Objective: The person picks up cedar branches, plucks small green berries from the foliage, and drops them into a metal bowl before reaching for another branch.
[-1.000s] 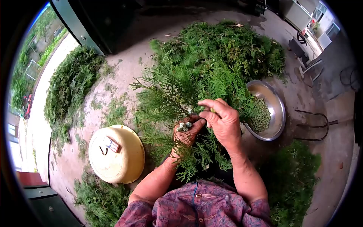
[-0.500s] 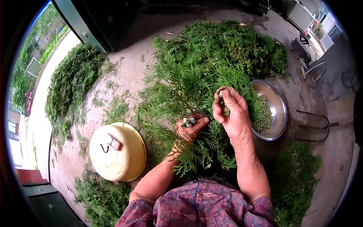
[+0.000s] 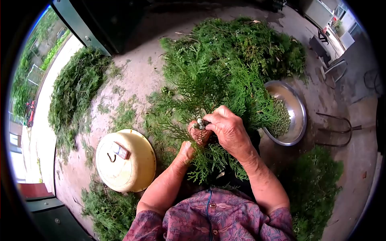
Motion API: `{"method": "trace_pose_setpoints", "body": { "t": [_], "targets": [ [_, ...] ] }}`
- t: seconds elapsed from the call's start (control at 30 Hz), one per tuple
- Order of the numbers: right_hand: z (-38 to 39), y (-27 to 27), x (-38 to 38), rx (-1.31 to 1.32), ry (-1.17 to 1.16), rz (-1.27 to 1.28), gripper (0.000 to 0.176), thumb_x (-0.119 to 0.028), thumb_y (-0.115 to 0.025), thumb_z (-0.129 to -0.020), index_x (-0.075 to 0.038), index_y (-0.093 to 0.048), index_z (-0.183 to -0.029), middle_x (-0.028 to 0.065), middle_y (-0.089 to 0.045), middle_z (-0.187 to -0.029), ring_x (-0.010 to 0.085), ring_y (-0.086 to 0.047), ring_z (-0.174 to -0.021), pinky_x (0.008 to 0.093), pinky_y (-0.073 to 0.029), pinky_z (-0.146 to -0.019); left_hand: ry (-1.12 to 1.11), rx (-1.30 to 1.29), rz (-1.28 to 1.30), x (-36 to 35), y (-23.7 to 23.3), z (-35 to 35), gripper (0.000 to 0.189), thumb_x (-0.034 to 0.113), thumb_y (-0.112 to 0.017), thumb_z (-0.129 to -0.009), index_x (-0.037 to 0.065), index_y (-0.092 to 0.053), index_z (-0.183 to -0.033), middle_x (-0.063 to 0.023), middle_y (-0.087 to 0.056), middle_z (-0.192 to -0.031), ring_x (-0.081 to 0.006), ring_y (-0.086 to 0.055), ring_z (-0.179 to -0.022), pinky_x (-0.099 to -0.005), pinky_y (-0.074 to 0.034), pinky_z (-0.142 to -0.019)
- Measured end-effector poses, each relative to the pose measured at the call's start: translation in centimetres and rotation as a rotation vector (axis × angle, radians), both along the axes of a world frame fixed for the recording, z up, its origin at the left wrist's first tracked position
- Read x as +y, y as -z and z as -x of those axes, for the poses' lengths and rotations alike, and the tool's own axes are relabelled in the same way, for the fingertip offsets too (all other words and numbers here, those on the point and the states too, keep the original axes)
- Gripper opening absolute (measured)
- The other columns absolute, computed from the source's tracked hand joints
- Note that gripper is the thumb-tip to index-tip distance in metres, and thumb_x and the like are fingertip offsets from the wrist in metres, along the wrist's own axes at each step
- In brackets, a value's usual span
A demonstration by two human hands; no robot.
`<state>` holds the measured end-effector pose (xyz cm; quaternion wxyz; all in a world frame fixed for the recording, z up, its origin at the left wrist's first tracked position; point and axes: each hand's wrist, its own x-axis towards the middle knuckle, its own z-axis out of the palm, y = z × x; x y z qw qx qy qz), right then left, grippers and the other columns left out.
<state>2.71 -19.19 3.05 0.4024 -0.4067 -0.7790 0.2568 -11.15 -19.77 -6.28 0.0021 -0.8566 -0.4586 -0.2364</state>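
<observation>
My left hand [image 3: 200, 133] is closed round the stem of a green conifer branch [image 3: 201, 90], whose sprays fan out above and below the fist. Pale green cones [image 3: 200, 123] cluster at the top of this hand. My right hand [image 3: 226, 127] touches the cluster from the right, its thumb and fingertips pinched on the cones. Whether other cones lie inside its curled fingers is hidden. To the right, a metal bowl [image 3: 298, 120] holds a heap of small green cones [image 3: 280, 118].
A large pile of green branches [image 3: 241, 48] lies ahead, with further piles at left [image 3: 76, 88], lower left [image 3: 108, 209] and lower right [image 3: 313, 193]. An upturned cream basin [image 3: 138, 160] carries a small box [image 3: 120, 150]. A metal fork [image 3: 341, 130] lies at right.
My right hand has moved left and down from its raised place near the bowl to the cones at my left hand. My left hand still grips the branch.
</observation>
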Motion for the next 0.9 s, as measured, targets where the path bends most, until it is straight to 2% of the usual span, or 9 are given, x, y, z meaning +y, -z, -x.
{"method": "trace_pose_setpoints", "body": {
  "t": [0.03,0.07,0.13,0.2,0.47,0.6,0.7,0.77,0.9],
  "targets": [
    [0.0,0.0,0.0,0.016,0.004,-0.002,0.021,-0.001,-0.064,-0.072,0.000,-0.061,-0.093,0.0106,-0.054,-0.075,0.0225,-0.057,-0.069,0.0304,-0.046,-0.061,0.037,-0.086,0.060,0.3,-0.6,0.0,0.009,0.013,-0.058,-0.082,0.005,-0.055,-0.079,-0.0026,-0.055,-0.063,-0.0174,-0.052,-0.055,-0.0321,-0.039,-0.047],
    [0.0,0.2,0.0,0.091,0.027,0.033,0.018,-0.002,-0.063,-0.074,0.000,-0.061,-0.092,0.0091,-0.054,-0.074,0.0199,-0.057,-0.067,0.0291,-0.046,-0.059,0.064,-0.376,0.360,0.1,-0.9,-0.2,0.010,0.014,-0.059,-0.082,0.004,-0.057,-0.083,-0.0024,-0.057,-0.065,-0.0149,-0.053,-0.057,-0.0304,-0.041,-0.049],
    [-0.3,1.1,0.0,0.242,0.069,0.104,0.011,-0.003,-0.061,-0.078,0.000,-0.061,-0.089,0.0062,-0.055,-0.072,0.0147,-0.055,-0.064,0.0265,-0.044,-0.053,0.018,-1.167,0.856,-0.4,-1.5,-0.5,0.016,0.016,-0.063,-0.081,0.002,-0.061,-0.090,-0.0018,-0.060,-0.070,-0.0099,-0.054,-0.062,-0.0269,-0.044,-0.053],
    [-1.5,1.0,0.2,0.818,0.065,0.800,0.008,-0.008,-0.057,-0.085,-0.003,-0.059,-0.091,0.0003,-0.055,-0.075,0.0041,-0.048,-0.056,0.0170,-0.033,-0.041,-0.089,-1.209,1.056,0.2,-3.8,-1.2,0.020,0.018,-0.064,-0.081,0.002,-0.064,-0.092,-0.0020,-0.062,-0.071,-0.0065,-0.052,-0.061,-0.0249,-0.044,-0.053],
    [-2.3,-0.3,0.6,1.224,-0.052,1.007,0.015,-0.012,-0.056,-0.085,-0.006,-0.049,-0.097,0.0070,-0.055,-0.084,0.0107,-0.052,-0.064,0.0182,-0.036,-0.043,-0.031,-1.066,0.808,0.7,-3.4,-1.4,0.024,0.024,-0.063,-0.081,0.002,-0.066,-0.091,-0.0034,-0.060,-0.067,-0.0076,-0.050,-0.056,-0.0247,-0.040,-0.051],
    [-1.5,0.2,0.2,0.777,0.009,0.807,0.017,-0.018,-0.064,-0.082,-0.005,-0.055,-0.091,-0.0009,-0.051,-0.070,0.0049,-0.045,-0.054,0.0163,-0.034,-0.043,-0.144,-1.117,0.969,0.4,-2.9,-1.1,0.024,0.024,-0.060,-0.083,0.001,-0.058,-0.087,0.0012,-0.053,-0.069,-0.0079,-0.045,-0.063,-0.0253,-0.038,-0.054],
    [-0.3,0.6,0.5,0.222,0.067,0.090,0.031,-0.016,-0.068,-0.075,-0.006,-0.059,-0.103,0.0036,-0.054,-0.075,0.0138,-0.052,-0.063,0.0249,-0.043,-0.059,-0.171,-1.170,0.936,-0.6,-2.7,-1.0,0.018,0.020,-0.056,-0.085,0.003,-0.053,-0.086,0.0019,-0.051,-0.074,-0.0073,-0.045,-0.068,-0.0241,-0.038,-0.058],
    [0.4,0.3,0.0,0.148,0.094,0.087,0.030,-0.013,-0.067,-0.073,-0.004,-0.059,-0.100,0.0081,-0.055,-0.079,0.0210,-0.053,-0.068,0.0278,-0.044,-0.063,-0.178,-1.380,0.970,-0.9,-3.1,-1.1,0.013,0.016,-0.052,-0.085,0.003,-0.053,-0.084,0.0012,-0.052,-0.073,-0.0091,-0.046,-0.067,-0.0258,-0.039,-0.058],
    [0.6,0.4,0.0,0.027,0.049,-0.148,0.022,-0.009,-0.062,-0.077,-0.002,-0.059,-0.098,0.0060,-0.054,-0.075,0.0172,-0.053,-0.063,0.0264,-0.044,-0.058,-0.063,-0.951,0.814,-0.9,-5.5,-0.9,0.013,0.012,-0.051,-0.083,0.001,-0.055,-0.079,-0.0024,-0.055,-0.070,-0.0101,-0.049,-0.064,-0.0275,-0.040,-0.053]
  ]
}}
